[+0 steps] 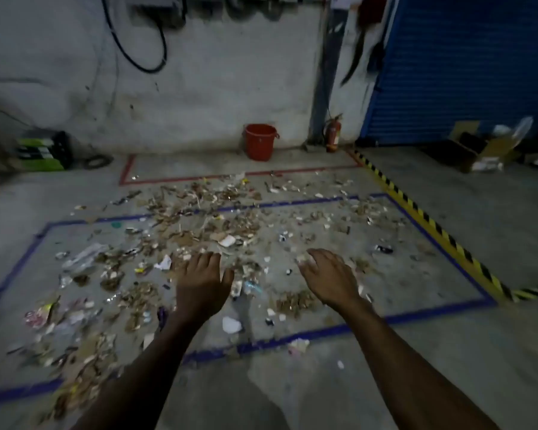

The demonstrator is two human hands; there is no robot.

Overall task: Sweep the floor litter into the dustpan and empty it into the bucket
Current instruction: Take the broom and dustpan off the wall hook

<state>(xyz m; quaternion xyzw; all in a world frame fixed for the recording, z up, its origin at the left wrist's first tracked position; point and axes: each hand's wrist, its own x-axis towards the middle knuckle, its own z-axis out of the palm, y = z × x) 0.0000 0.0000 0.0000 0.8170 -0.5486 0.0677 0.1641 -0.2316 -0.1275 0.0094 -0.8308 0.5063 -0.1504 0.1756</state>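
Note:
Litter of dry leaves, paper scraps and plastic wrappers lies scattered over the concrete floor, mostly inside a rectangle of blue tape. A red bucket stands upright by the back wall, inside a red-taped area. My left hand and my right hand are stretched out palm down above the litter, fingers apart, holding nothing. No dustpan or broom is in view.
A red fire extinguisher stands right of the bucket. Yellow-black hazard tape runs diagonally on the right. Open cardboard boxes sit before a blue roller shutter. Green-black boxes rest at the left wall.

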